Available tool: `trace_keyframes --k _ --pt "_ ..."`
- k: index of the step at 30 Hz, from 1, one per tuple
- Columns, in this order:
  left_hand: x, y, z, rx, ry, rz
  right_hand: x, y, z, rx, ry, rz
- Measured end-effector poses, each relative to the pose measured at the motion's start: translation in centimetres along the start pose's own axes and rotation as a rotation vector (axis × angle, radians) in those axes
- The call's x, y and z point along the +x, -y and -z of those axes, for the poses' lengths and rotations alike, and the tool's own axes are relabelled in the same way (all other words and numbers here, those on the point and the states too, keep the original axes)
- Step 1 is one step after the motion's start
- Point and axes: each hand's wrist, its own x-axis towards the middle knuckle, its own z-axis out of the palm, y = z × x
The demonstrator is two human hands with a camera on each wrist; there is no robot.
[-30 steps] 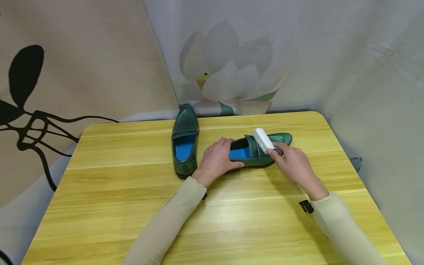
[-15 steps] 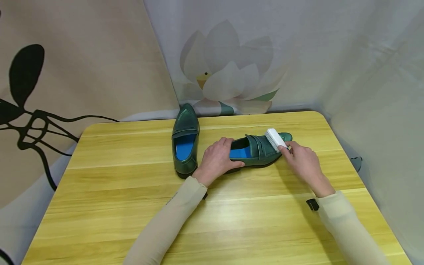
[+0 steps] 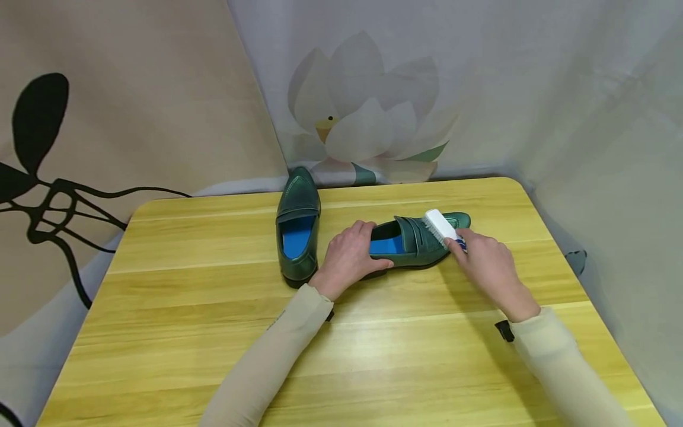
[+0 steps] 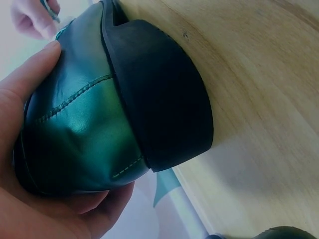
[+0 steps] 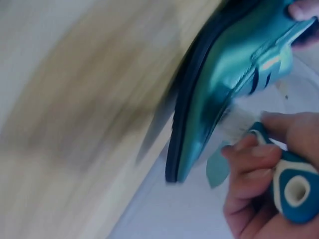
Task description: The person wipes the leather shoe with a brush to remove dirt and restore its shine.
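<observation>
A dark green loafer (image 3: pixel 427 252) with a blue insole lies with its toe to the right on the wooden table. My left hand (image 3: pixel 349 252) grips it round the heel, thumb on the near side; the left wrist view shows the green heel leather (image 4: pixel 84 129) and black heel block (image 4: pixel 164 94) close up. In my right hand (image 3: pixel 488 264) is a white brush (image 3: pixel 440 226) with a blue-and-white handle (image 5: pixel 294 186), its bristles against the loafer's upper just ahead of the strap. Fingers and thumb curl round that handle in the right wrist view.
A matching green loafer (image 3: pixel 299 231) stands left of my left hand, toe pointing to the table's back edge. The wooden table (image 3: pixel 213 284) reaches back to a printed cloth backdrop (image 3: pixel 373 89) with a flower pattern.
My right hand has moved the brush rightward along the loafer toward the toe, then slightly back and turned it a little. My left hand and both shoes stay put.
</observation>
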Motion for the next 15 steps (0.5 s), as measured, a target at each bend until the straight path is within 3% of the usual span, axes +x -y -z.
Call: trace_keyframes --k 8,15 --pt "0.1 -0.1 0.0 -0.008 0.004 0.001 0.6 -2.8 1.7 -0.097 -0.063 -0.059" --pt "0.0 0.0 0.0 -0.011 -0.005 -0.009 0.4 -0.8 0.8 -0.048 -0.012 0.026"
